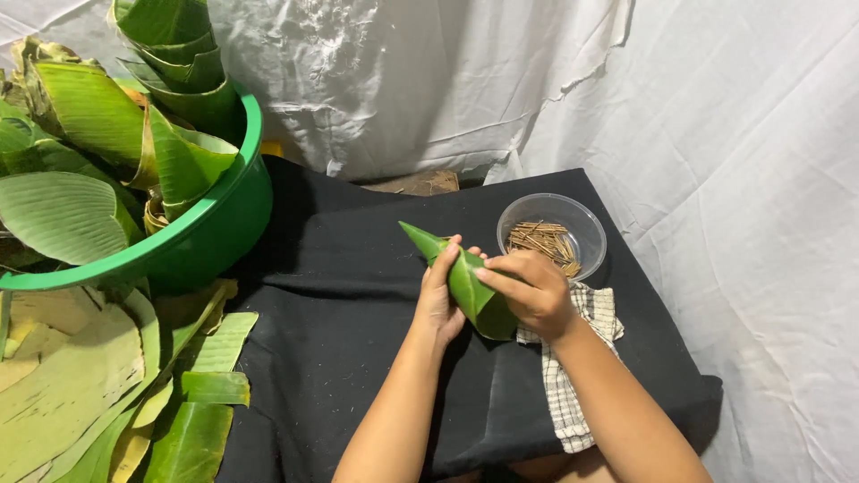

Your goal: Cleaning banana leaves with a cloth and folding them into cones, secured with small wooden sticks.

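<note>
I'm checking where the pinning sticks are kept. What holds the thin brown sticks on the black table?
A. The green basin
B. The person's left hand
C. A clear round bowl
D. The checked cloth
C: the thin brown sticks lie inside the clear round bowl, just beyond the right hand.

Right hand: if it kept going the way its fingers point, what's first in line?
The right hand points left, fingers already on the rolled leaf cone. Just behind it, the left hand; depth hard to judge.
</note>
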